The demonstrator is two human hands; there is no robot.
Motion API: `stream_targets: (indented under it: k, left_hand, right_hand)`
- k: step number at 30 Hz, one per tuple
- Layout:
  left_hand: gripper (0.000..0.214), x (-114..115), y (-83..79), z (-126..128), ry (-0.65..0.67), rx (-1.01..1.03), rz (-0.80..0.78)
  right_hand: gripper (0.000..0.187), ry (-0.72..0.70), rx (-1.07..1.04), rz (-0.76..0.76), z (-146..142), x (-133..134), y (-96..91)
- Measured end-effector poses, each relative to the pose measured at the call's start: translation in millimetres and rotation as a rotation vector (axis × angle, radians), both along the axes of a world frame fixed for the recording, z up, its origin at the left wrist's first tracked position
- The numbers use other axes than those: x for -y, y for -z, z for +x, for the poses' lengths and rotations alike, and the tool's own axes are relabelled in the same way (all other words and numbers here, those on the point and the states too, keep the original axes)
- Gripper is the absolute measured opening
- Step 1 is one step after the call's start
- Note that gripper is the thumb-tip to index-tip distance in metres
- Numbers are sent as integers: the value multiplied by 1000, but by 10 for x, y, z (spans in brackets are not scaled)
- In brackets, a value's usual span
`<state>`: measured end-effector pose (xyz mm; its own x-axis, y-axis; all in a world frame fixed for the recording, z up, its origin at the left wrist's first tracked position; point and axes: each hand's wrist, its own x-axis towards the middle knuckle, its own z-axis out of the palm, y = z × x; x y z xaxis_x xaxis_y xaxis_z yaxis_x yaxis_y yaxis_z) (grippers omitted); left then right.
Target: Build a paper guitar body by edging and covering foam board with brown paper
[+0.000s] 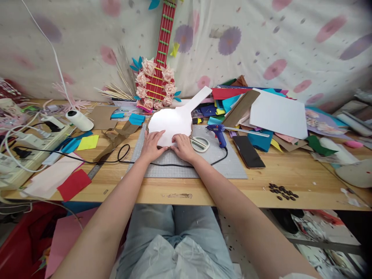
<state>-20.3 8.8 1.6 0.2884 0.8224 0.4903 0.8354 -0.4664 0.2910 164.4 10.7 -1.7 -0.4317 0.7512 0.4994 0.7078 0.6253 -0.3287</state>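
Note:
A white guitar-shaped cardboard cutout with a brown, wavy edge lies over the grey cutting mat, its neck pointing up and to the right. My left hand grips its lower left edge, fingers on the white face and thumb along the bottom rim. On the lower right edge, my right hand holds it the same way, the two thumbs nearly meeting. Scissors with pale handles lie just right of my right hand, their blades hidden. A blue hot glue gun rests farther right, its black cord passing below my hands.
A red paper guitar with pink roses leans on the curtain behind. Coloured paper and a white sheet are heaped at right, near a phone and dark beads. A power strip and thread spool stand left.

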Motion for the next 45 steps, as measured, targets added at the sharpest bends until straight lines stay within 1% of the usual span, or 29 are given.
stream_targets:
  k: [4,11,16,20,25,28,34,36,39,41,45]
  left_hand:
    - [69,-8,9,7,-15,-19,-6]
    - [68,-25,25,3,-20,-15,-8]
    - [66,-17,17,8,-18,-13,-13]
    - [65,-6,4,13,-17,-18,-20]
    - [60,-19,11,3,-10,17,-14]
    - [61,-46,30,-8,1,53,-21]
    - [46,-80,40,-37,17,145,-67]
    - [48,-67,30,-48,36,154,-75]
    - [62,-36,16,-59,62,159,-73]
    - [68,-22,12,-60,57,156,-74]
    - [69,-22,4,-49,37,142,-82]
  right_hand:
    - [11,10,15,-28,-4,12,0]
    - [10,13,27,-30,-9,26,-7]
    - [10,2,47,-4,-19,28,5]
    - [11,28,56,33,-37,-8,36]
    - [15,88,9,7,-59,-41,35]
    - [13,83,-20,-13,-59,-19,14]
    - [22,75,32,23,-64,23,7]
    - [25,78,46,31,-71,29,4]
    - [24,88,56,13,-84,39,-4]
    - [21,98,63,6,-97,44,-4]
    - [17,119,83,22,-131,47,16]
